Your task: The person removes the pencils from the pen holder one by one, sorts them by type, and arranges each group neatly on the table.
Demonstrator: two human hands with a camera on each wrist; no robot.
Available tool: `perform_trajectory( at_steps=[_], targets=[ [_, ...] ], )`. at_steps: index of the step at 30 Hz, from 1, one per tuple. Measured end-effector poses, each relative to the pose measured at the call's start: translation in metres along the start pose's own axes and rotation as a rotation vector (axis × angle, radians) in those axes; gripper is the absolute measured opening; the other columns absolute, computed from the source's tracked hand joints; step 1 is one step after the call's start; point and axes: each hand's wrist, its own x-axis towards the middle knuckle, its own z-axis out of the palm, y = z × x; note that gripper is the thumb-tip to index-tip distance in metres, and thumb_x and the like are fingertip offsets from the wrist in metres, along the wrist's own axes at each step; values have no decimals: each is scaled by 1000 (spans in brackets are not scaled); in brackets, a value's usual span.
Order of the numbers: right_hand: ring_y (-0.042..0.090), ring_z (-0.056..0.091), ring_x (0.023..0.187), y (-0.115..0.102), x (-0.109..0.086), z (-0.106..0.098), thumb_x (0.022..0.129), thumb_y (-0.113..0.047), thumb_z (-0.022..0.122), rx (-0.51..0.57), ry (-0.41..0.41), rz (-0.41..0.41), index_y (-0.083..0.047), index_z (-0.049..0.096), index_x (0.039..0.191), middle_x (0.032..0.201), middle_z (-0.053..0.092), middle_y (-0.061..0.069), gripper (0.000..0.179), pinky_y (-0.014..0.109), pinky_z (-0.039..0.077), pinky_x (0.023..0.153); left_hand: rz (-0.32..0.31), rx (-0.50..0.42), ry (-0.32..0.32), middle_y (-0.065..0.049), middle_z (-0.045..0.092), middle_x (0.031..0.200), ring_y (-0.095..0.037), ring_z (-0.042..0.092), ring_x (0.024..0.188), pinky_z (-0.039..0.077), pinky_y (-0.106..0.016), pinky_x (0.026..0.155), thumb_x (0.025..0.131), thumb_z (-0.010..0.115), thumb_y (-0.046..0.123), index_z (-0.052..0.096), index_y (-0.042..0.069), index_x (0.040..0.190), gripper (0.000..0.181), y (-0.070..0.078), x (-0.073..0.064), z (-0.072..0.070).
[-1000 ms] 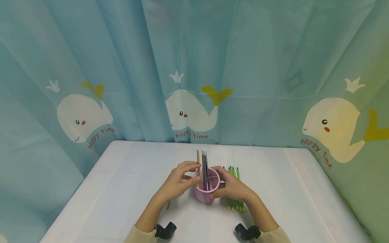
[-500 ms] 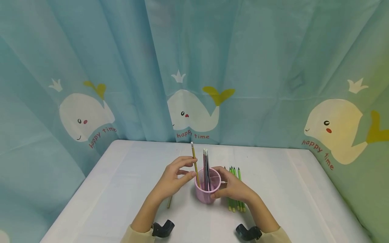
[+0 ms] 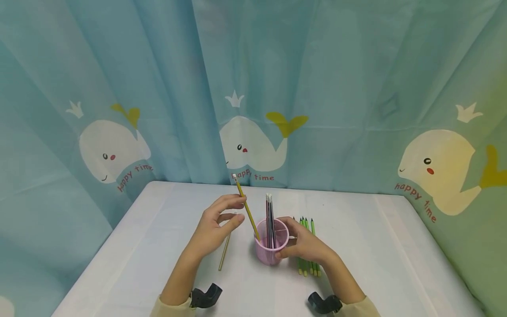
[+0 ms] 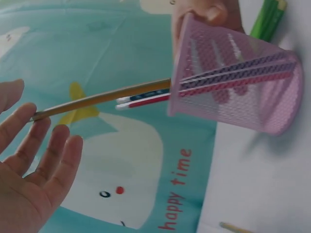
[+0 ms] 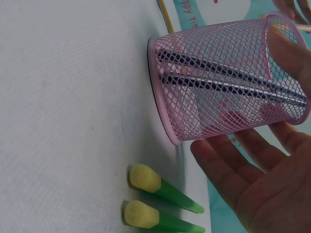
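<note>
A pink mesh pencil cup (image 3: 267, 257) stands upright on the table with dark pencils (image 3: 270, 220) and a red one leaning in it. My right hand (image 3: 304, 243) grips it from the right; in the right wrist view the thumb lies at the rim and the fingers on the opposite side. With its fingertips, my left hand (image 3: 210, 229) holds a yellow pencil (image 4: 102, 98) near its upper, white-tipped end, the thumb apart from it. This pencil tilts up to the left, its lower end at the cup's left rim. The left fingers hide part of its upper end.
Several green pencils (image 3: 306, 255) with yellow ends lie right of the cup, partly behind my right hand. A gold pencil (image 3: 225, 253) lies on the white table (image 3: 130, 255) to the left. Behind hangs a blue-green curtain (image 3: 340, 88) with whale prints.
My left hand has moved up and to the left, drawing the yellow pencil's top that way, so it leans from nearly upright to a clear slant. The right hand and cup stay put.
</note>
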Motion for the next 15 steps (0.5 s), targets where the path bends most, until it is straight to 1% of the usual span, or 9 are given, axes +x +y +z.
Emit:
perform_trajectory(
  at_steps=[3, 7, 11, 15],
  targets=[
    [32, 48, 116, -1, -1, 0, 65, -4, 80, 6, -6, 2, -11, 39, 132, 125, 50, 14, 79, 46, 45, 93, -1, -12, 25, -10, 51, 125, -29, 52, 110, 48, -41, 90, 87, 59, 2, 55, 5, 123, 36, 10, -1, -4],
    [33, 47, 116, -1, -1, 0, 65, -2, 80, 10, -10, 3, -11, 39, 132, 126, 49, 14, 79, 48, 44, 93, 12, -27, 61, -12, 52, 123, -30, 53, 109, 49, -40, 89, 86, 58, -2, 55, 2, 121, 35, 16, -3, -9],
    [34, 46, 117, -2, -2, 1, 66, -3, 80, 12, -8, 0, -11, 38, 134, 127, 48, 14, 80, 50, 44, 92, 14, -48, 104, -8, 55, 118, -27, 54, 107, 49, -39, 88, 87, 59, -1, 57, 4, 117, 31, 11, -3, -13],
    [33, 46, 117, -1, -1, 1, 66, -3, 80, 5, -6, -5, -11, 38, 134, 126, 49, 14, 80, 50, 44, 93, 35, -75, 130, -5, 58, 112, -25, 55, 105, 50, -37, 86, 87, 59, -1, 59, 7, 112, 27, -6, -2, -17]
  ],
)
